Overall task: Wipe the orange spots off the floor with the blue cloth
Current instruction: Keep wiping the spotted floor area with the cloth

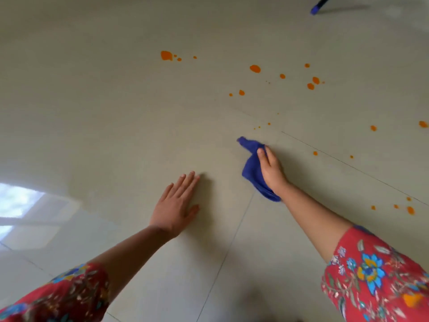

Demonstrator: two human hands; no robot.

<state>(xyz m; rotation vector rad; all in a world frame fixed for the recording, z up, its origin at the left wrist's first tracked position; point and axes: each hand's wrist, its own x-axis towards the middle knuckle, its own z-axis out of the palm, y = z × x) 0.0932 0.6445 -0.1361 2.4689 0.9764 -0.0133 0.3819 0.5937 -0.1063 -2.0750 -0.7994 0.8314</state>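
Note:
Orange spots are scattered over the pale tiled floor (116,112): a big one (166,55) at the far middle, another (255,68) further right, a cluster (313,83) beyond it, and small ones (410,210) at the right edge. My right hand (271,170) grips the bunched blue cloth (251,168) on the floor, just short of a few tiny drops (268,123). My left hand (177,205) lies flat on the tile with fingers straight, to the left of the cloth.
A blue-tipped pole or leg (316,8) touches the floor at the far right. A bright window reflection (21,201) lies on the tiles at the left. Tile seams (232,240) run between my arms.

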